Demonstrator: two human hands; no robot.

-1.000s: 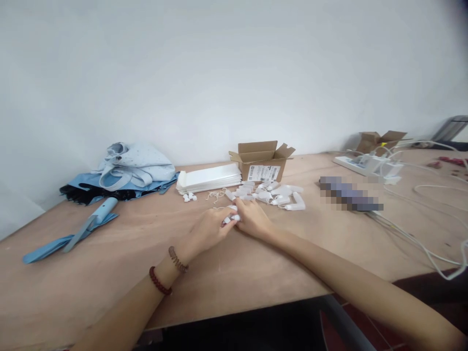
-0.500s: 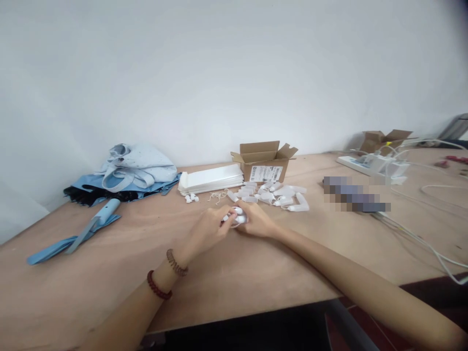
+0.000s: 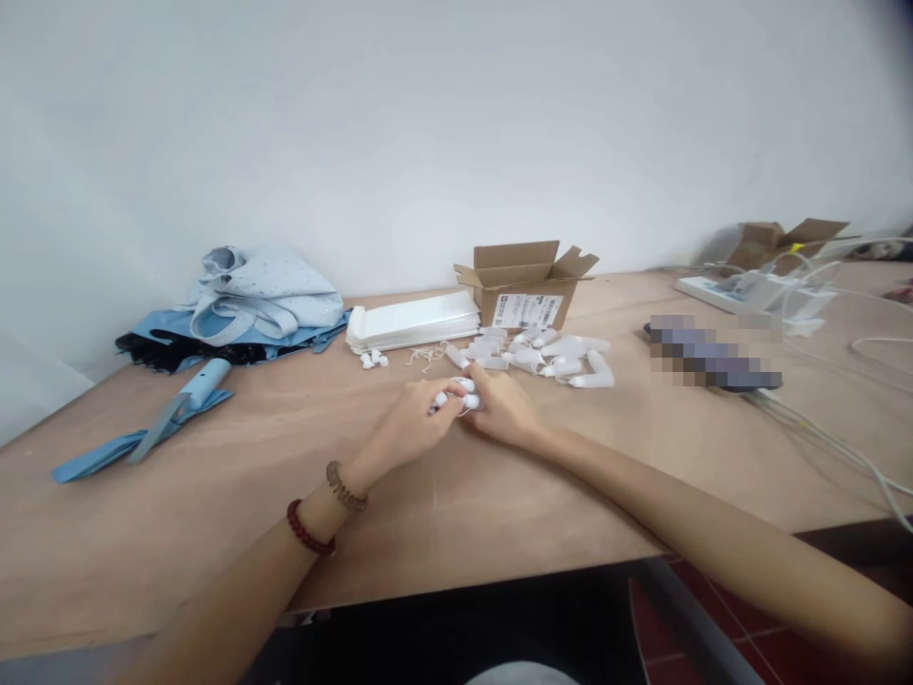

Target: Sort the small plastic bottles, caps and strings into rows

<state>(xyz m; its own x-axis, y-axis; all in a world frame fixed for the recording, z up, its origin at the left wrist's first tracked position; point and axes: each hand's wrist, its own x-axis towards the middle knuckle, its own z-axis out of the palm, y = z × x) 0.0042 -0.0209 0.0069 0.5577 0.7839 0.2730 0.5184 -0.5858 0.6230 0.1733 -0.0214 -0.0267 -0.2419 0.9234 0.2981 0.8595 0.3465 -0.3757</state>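
Observation:
My left hand point(image 3: 412, 419), with two bead bracelets at its wrist, meets my right hand point(image 3: 505, 407) over the middle of the table point(image 3: 399, 533). Between them is a cluster of small white plastic bottles point(image 3: 469, 402) with rounded ends, a thin string showing beside them. My left fingers close on the cluster from the left. My right hand wraps around it from the right, and its fingertips are partly hidden. Just beyond lies a loose pile of frosted plastic bottles point(image 3: 563, 365). Several small white caps point(image 3: 374, 360) and some thin strings point(image 3: 428, 354) lie to its left.
A stack of flat white boxes point(image 3: 417, 321) and an open cardboard box point(image 3: 526, 303) stand near the wall. On the left are a pale bag point(image 3: 267, 295) and a folded blue umbrella point(image 3: 203, 381). Rightward lie a blurred-out phone point(image 3: 713, 354), cables and a power strip point(image 3: 713, 293).
The camera view has tilted, so the table and its things sit higher in the picture. Both hands stay together around the white bottles, with my left fingers slightly shifted over them.

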